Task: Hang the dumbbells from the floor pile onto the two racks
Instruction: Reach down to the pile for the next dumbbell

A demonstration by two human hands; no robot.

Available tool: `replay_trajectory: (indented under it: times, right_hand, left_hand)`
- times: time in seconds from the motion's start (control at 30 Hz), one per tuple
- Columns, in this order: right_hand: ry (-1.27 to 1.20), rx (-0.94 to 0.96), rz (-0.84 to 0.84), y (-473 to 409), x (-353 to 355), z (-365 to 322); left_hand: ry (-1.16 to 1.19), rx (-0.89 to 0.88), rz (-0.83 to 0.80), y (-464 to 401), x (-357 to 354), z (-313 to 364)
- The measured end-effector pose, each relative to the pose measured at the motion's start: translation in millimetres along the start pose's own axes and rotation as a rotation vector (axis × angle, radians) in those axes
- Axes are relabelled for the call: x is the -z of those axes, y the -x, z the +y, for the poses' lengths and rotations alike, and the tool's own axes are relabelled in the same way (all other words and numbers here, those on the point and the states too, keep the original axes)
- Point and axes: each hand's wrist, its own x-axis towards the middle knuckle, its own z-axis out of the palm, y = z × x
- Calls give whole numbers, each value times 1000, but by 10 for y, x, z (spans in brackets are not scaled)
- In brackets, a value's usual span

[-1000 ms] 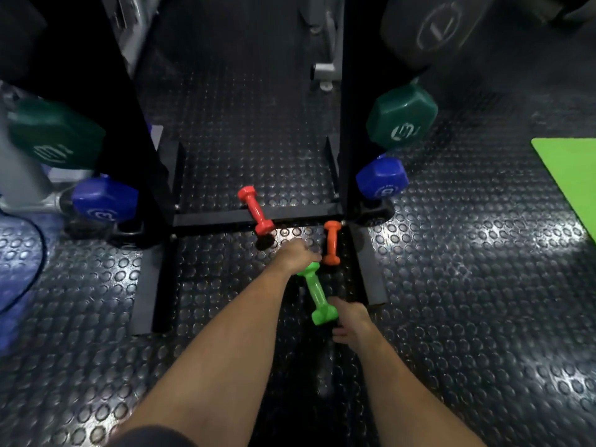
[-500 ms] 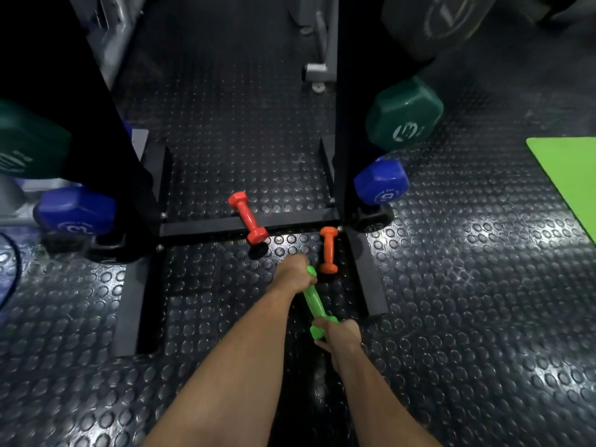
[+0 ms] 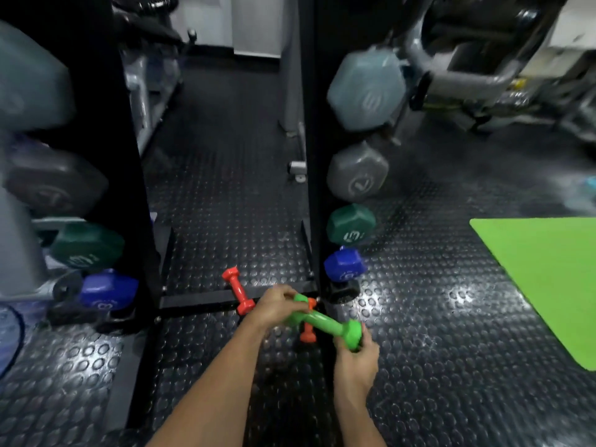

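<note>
I hold a bright green dumbbell (image 3: 325, 324) above the floor with both hands. My left hand (image 3: 280, 306) grips its far end and my right hand (image 3: 356, 359) grips the near, larger end. A red dumbbell (image 3: 238, 290) lies on the floor across the rack's base bar. An orange dumbbell (image 3: 308, 330) lies under the green one, partly hidden. The left rack (image 3: 125, 156) and the right rack (image 3: 311, 156) stand as black uprights with dumbbells hanging on their outer sides.
On the right rack hang pale blue (image 3: 366, 88), grey (image 3: 358, 175), dark green (image 3: 351, 228) and blue (image 3: 345, 265) dumbbells. The left rack carries similar ones, including green (image 3: 86, 245) and blue (image 3: 108, 291). A green mat (image 3: 545, 272) lies right. Gym machines stand behind.
The green dumbbell has come up off the floor in both hands and swung toward the right. The view has tilted upward, showing more of both racks.
</note>
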Motion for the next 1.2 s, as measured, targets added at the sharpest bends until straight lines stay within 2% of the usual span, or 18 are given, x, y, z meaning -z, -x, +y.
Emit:
replay_trajectory:
  times: [0.07,0.2,0.3,0.4,0.5,0.63,0.77,0.87,1.03,1.2]
  right_hand:
    - [-127,39,70,16,85,-329]
    - [-392,-52,156,87,266,-961]
    - [-597,-122,95,57,357,-1254]
    - [-740,-119,-95,65,488,-1630]
    - [-770,3,-176,178,653,-2190]
    - [-795,216,-122,303,930,-2976]
    - [-743,448,-110,340,1237,-3806]
    - [-675,539,-158,350,1385,-4376]
    - [-588,509,-300,444,1525,-5291]
    - [-476,488,-397,460,1561,-6172]
  left_hand:
    - [108,-29,21,163,40,201]
    - [296,-84,61,537,53,674]
    - [414,-111,87,773,7,1036]
    - [489,-153,121,1023,-16,1422]
    - [561,-250,108,1357,-2,1854]
    - [580,-413,65,1805,70,2456]
    - [482,-568,-11,2182,295,3086]
    - [381,-660,6,2350,460,3439]
    - [372,-884,298,2571,889,3961]
    - [330,-1069,779,2710,1427,4483]
